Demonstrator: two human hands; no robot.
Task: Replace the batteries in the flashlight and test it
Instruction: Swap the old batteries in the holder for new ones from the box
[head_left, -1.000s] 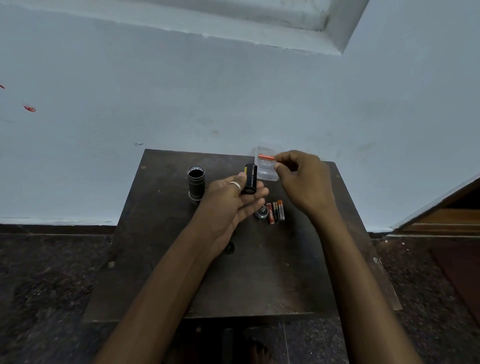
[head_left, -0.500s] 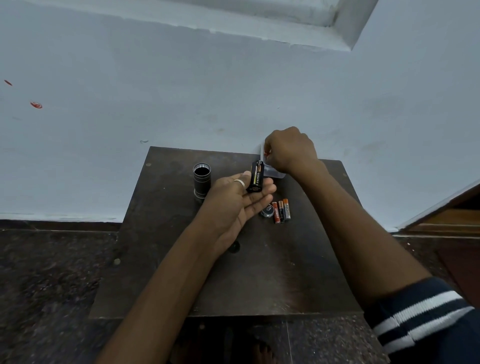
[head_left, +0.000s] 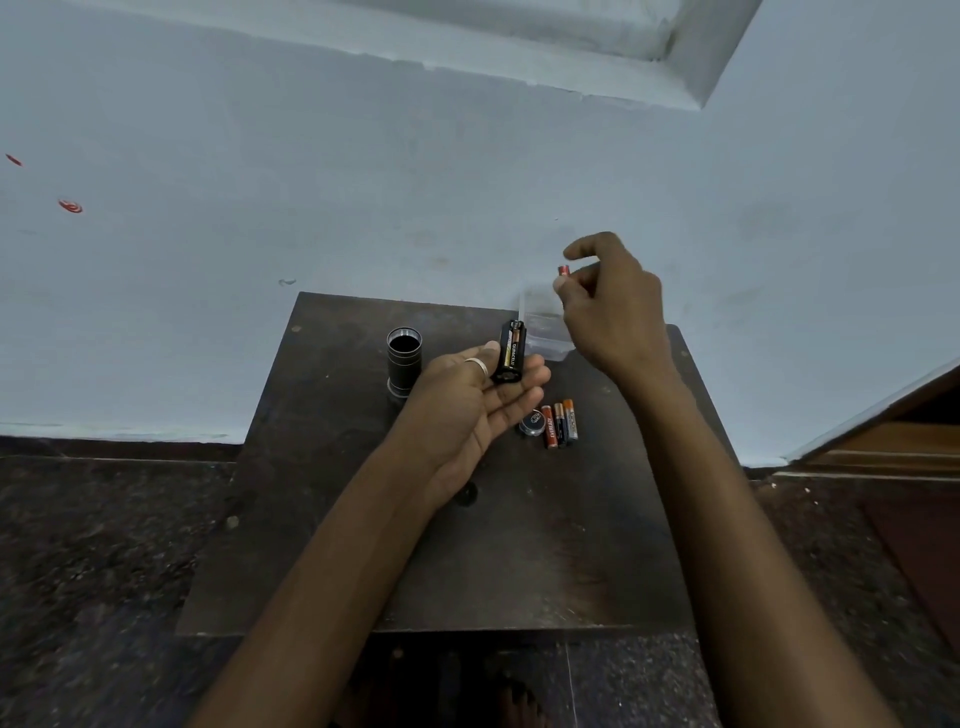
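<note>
My left hand (head_left: 475, 402) lies palm up over the dark table (head_left: 395, 561), with a black battery holder (head_left: 510, 352) held between thumb and fingers; a battery shows inside it. My right hand (head_left: 613, 306) is raised above the table's far edge and pinches a small red battery (head_left: 564, 270) between its fingertips. The black flashlight body (head_left: 403, 360) stands upright and open-topped, left of my left hand. Three loose batteries (head_left: 560, 426) lie side by side on the table next to the round flashlight cap (head_left: 532, 422).
A clear plastic bag (head_left: 543, 327) lies at the table's far edge under my right hand. The small table stands against a pale blue wall on a dark speckled floor. A wooden step is at the right edge.
My right hand went down to the plastic bag at the table's far edge, then rose with a red battery pinched in its fingertips. My left hand kept the holder in place.
</note>
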